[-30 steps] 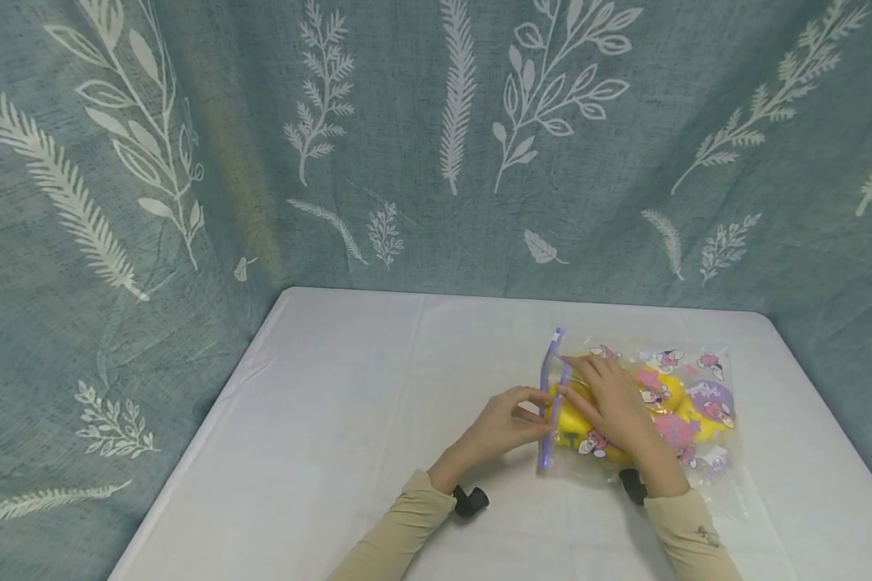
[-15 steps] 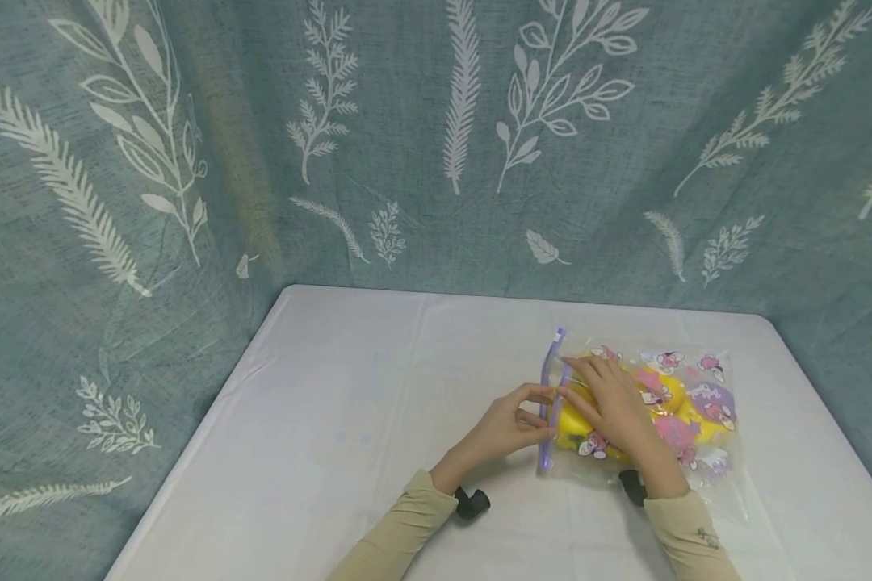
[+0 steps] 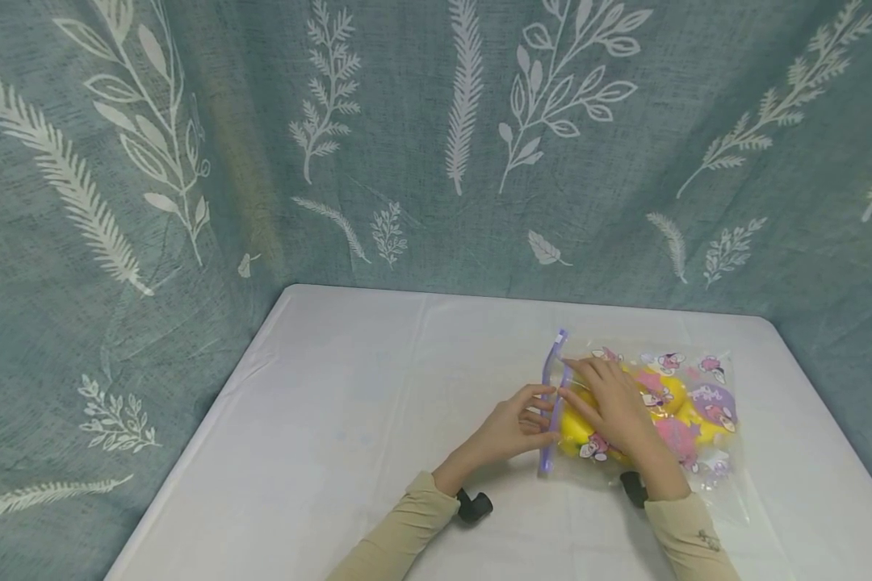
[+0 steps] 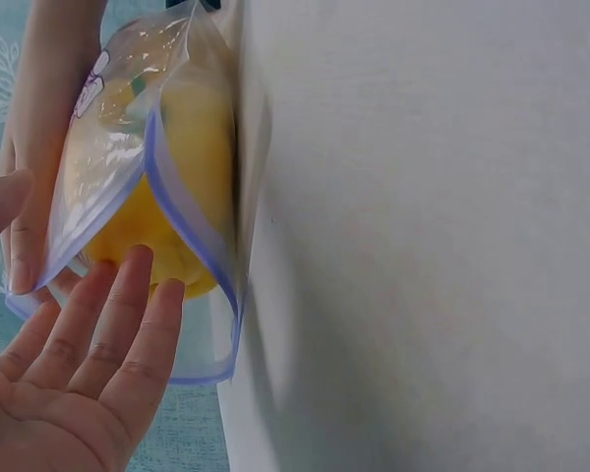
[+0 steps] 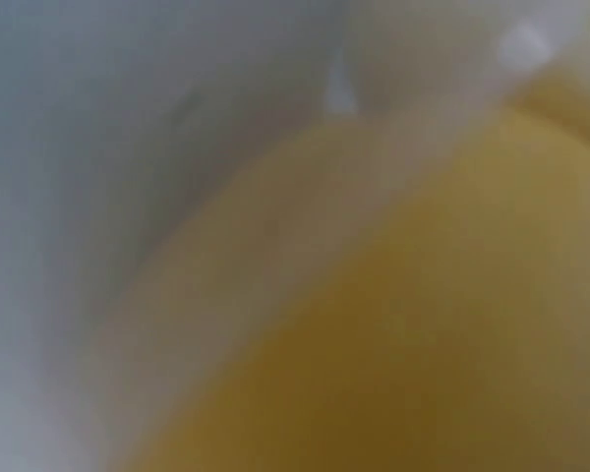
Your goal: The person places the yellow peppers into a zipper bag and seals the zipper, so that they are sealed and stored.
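A clear zip bag [image 3: 714, 367] with purple zip edges and pink cartoon prints lies on its side on the table, its mouth facing left. Inside are several yellow rounded things, apparently bell peppers [image 3: 574, 428]; one sits just within the mouth. My left hand [image 3: 505, 428] reaches to the mouth, fingers spread and fairly straight. The left wrist view shows its fingertips touching or nearly touching the closest bell pepper [image 4: 143, 221]. Over the bag's top lies my right hand [image 3: 618, 403], holding the raised upper lip with its fingers at the purple edge. The right wrist view is mostly blurred yellow.
A white cloth covers the table [image 3: 349, 403]. Teal curtains [image 3: 407, 145] with pale leaf prints hang behind and to the left. Black wrist devices [image 3: 475, 507] show below both hands.
The bell pepper at the mouth has turned and slid slightly right, further inside the bag. My left fingers have followed it a little to the right. My right hand has stayed in place.
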A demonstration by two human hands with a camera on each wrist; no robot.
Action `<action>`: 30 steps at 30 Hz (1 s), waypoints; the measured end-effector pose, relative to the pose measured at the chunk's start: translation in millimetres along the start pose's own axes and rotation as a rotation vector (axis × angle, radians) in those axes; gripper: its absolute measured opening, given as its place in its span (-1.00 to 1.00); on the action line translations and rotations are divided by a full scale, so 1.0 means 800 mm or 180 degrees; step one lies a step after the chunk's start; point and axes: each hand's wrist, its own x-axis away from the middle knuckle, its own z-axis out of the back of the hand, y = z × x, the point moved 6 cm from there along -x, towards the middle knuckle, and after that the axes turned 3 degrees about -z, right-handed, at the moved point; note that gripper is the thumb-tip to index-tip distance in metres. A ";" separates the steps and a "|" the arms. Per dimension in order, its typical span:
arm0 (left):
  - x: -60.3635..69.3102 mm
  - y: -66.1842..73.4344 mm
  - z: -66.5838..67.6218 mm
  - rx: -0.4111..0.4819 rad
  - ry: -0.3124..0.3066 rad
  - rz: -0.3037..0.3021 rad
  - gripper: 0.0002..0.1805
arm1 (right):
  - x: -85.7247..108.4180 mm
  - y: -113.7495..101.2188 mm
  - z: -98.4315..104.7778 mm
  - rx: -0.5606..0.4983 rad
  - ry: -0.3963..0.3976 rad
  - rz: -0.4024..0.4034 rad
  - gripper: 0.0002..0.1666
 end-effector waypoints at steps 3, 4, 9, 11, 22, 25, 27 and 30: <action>0.000 0.001 -0.001 0.0039 0.0015 -0.0007 -0.33 | 0.000 0.000 0.000 0.0001 0.0012 0.0014 -0.45; 0.000 0.002 -0.002 0.0052 0.0012 -0.0013 -0.33 | 0.000 0.001 0.000 0.0003 0.0016 0.0019 -0.45; 0.000 0.001 -0.007 -0.0005 -0.0054 -0.0052 -0.30 | -0.001 0.001 0.000 -0.0006 0.0025 0.0029 -0.45; 0.001 0.000 -0.009 -0.0045 -0.0069 -0.0055 -0.29 | -0.001 0.001 0.000 -0.0009 0.0024 0.0031 -0.45; 0.000 0.001 -0.011 -0.0039 -0.0105 -0.0096 -0.27 | -0.001 0.000 -0.001 0.0003 0.0017 0.0020 -0.46; 0.000 0.000 -0.011 -0.0012 -0.0117 -0.0103 -0.26 | -0.001 0.000 0.000 0.0004 0.0040 0.0036 -0.46; 0.000 0.000 -0.012 0.0024 -0.0131 -0.0090 -0.26 | -0.001 -0.001 0.001 -0.0012 0.0056 0.0046 -0.46; 0.001 0.000 -0.012 0.0095 -0.0152 -0.0046 -0.25 | -0.001 -0.001 0.001 -0.0036 0.0061 0.0036 -0.45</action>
